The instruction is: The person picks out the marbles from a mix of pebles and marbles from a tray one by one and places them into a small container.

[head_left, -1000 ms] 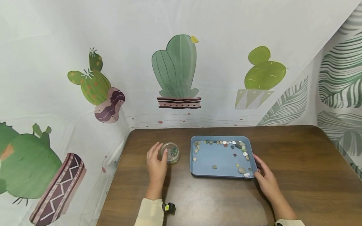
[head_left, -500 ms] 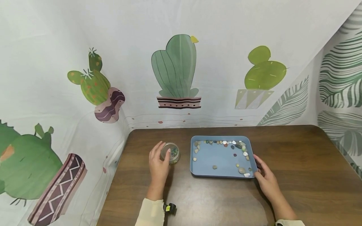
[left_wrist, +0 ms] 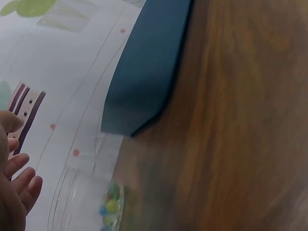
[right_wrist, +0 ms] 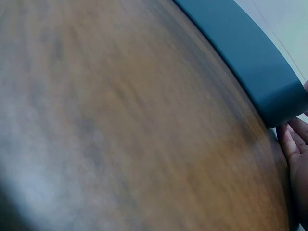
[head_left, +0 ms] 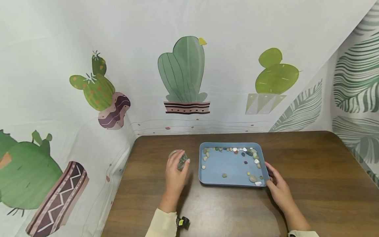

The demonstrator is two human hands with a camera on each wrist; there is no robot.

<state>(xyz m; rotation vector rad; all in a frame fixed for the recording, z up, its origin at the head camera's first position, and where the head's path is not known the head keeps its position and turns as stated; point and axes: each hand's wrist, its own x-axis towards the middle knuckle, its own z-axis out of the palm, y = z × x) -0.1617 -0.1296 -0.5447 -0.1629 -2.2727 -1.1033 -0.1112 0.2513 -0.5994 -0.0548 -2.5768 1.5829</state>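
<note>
My left hand (head_left: 176, 174) is over the near side of a clear round jar (head_left: 179, 153), covering part of it, with fingers loosely bent and nothing between them. Green, blue and yellow glass beads (left_wrist: 111, 206) lie at the bottom of the jar. In the left wrist view the fingers (left_wrist: 30, 192) are apart from the jar. A blue tray (head_left: 234, 182) stands to the right, with several pebbles (head_left: 253, 178) inside, many lined along its far and right walls. My right hand (head_left: 279, 189) grips the tray at its front right corner; its fingers are partly hidden by the wall.
Both things stand on a brown wooden table (head_left: 231, 210). Behind it hangs a white cloth (head_left: 228, 65) printed with cacti, close to the table's far edge. A small black device (head_left: 183, 222) is strapped at the left wrist.
My left hand has moved right, from the left of the jar to over its near side. The right hand and the tray stay where they were.
</note>
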